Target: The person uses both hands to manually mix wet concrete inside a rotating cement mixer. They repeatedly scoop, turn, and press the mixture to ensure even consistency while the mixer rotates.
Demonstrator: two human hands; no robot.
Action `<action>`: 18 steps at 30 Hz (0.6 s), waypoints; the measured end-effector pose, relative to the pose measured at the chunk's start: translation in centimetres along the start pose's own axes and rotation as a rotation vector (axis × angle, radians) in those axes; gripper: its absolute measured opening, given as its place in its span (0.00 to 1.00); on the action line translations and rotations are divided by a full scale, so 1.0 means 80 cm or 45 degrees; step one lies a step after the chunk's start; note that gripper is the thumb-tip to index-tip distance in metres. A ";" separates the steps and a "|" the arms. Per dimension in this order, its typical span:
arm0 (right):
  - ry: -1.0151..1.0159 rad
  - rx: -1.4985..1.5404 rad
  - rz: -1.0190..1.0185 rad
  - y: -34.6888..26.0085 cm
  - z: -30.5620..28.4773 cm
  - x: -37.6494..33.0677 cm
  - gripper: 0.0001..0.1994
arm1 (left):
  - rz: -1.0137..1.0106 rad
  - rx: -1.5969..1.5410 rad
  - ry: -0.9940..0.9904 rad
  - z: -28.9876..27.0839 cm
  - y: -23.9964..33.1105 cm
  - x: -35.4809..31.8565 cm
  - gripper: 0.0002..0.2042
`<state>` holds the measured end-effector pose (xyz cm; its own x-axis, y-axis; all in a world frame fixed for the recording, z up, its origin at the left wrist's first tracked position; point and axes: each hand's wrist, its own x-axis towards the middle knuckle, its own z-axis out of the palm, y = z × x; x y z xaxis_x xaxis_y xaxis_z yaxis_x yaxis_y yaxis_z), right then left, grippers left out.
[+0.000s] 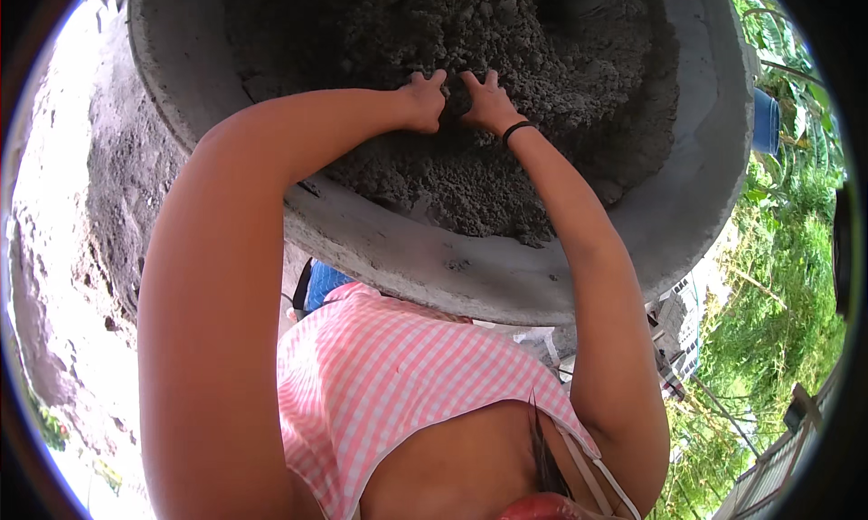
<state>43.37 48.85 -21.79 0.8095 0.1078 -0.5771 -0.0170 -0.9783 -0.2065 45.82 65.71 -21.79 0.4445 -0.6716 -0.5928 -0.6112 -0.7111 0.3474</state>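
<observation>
Both hands reach into a wide round basin (398, 253) with a pale grey rim, and it holds a dark grey, damp, crumbly mix (506, 41) that looks like mortar or clay. My left hand (425, 102) is bent into the mix near the middle, its fingers curled round some of it. Close on its right, my right hand (489, 104) also grips the mix, thumb and forefinger showing. A narrow gap with dark mix lies between the two hands. Some fingertips are sunk in or hidden. A black band (517, 131) circles my right wrist.
The basin's near rim crosses in front of my pink checked top (425, 339). A blue container (766, 122) stands beyond the right rim. Rough grey ground or a heap (127, 185) lies on the left. Green plants (778, 240) fill the right side, with a railing (778, 470) low down.
</observation>
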 end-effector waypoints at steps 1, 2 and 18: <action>-0.018 0.005 -0.002 0.002 0.002 -0.006 0.41 | -0.033 -0.074 -0.030 0.002 0.008 -0.003 0.21; -0.046 -0.001 -0.005 0.009 -0.003 -0.013 0.39 | -0.067 -0.149 -0.060 0.000 0.016 -0.003 0.23; 0.218 0.291 -0.407 0.040 -0.165 -0.173 0.13 | -0.083 -0.422 -0.010 -0.179 -0.010 -0.162 0.22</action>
<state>39.88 41.92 -4.05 0.8807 0.3491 -0.3202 0.1363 -0.8341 -0.5345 49.93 72.04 -3.99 0.4699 -0.6216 -0.6268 -0.3350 -0.7825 0.5248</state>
